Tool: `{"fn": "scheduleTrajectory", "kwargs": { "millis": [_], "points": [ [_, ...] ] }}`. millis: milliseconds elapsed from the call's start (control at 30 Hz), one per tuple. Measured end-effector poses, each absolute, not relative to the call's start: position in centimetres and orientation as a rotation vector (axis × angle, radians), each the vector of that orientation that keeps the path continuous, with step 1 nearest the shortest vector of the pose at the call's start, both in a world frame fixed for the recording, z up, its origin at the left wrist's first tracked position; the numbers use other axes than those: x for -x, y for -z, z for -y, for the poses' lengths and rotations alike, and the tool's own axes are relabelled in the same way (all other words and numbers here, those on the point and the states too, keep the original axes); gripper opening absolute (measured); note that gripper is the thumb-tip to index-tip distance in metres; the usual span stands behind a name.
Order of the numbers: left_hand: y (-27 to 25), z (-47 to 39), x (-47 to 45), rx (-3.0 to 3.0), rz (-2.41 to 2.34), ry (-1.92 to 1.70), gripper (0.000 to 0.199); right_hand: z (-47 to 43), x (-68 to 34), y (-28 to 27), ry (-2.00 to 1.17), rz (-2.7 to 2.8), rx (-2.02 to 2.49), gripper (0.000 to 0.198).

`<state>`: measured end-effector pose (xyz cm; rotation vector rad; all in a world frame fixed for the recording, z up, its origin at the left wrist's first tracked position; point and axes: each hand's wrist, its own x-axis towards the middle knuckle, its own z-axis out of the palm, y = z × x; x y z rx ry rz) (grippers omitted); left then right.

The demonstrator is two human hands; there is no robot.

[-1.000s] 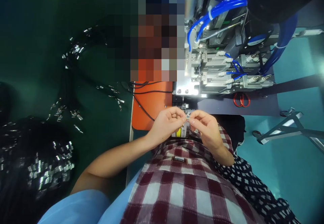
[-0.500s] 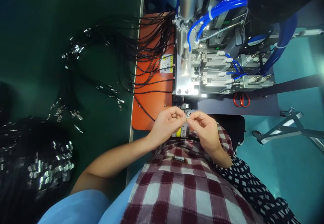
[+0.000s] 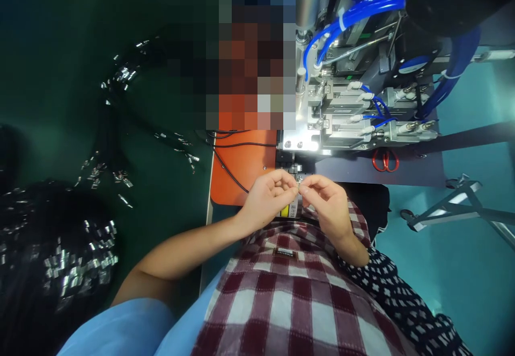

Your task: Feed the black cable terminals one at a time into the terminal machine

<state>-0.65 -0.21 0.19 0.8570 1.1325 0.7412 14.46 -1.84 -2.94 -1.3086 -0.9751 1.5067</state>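
My left hand (image 3: 270, 200) is closed in a pinch, and a black cable (image 3: 228, 169) runs across the orange plate and disappears beneath it. Fingertip to fingertip with it, my right hand (image 3: 326, 200) pinches too. Between them is a tiny pale bit of thin wire (image 3: 298, 185), mostly covered by the fingers. Both hands are in front of my checked apron, just before the near edge of a metal machine (image 3: 300, 141). A label with a yellow patch (image 3: 285, 211) shows under the fingers.
An orange plate (image 3: 245, 176) lies left of the machine, partly hidden by blurred blocks. Bundles of black cables with shiny metal ends (image 3: 80, 259) lie on the dark green surface. Red-handled scissors (image 3: 385, 160) rest on the grey table at right. Blue air hoses (image 3: 370, 7) hang above.
The fingertips of both hands have drawn closer together, covering more of the thin wire. The view has shifted slightly, and blurred blocks now cover the upper middle.
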Motion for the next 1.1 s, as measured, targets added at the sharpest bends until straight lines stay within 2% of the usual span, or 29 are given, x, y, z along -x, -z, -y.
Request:
{"fn": "scheduleTrajectory", "kwargs": {
  "millis": [833,1100],
  "points": [
    [0.23,0.38,0.59,-0.883,-1.154,-0.739,0.021,1.98,-14.41,3.45,-1.597,0.809,1.244,0.007],
    [0.10,0.13,0.56,-0.819,-1.117,-0.754,0.022,1.98,-14.36,2.65,-1.431,0.963,1.303,0.009]
  ]
}}
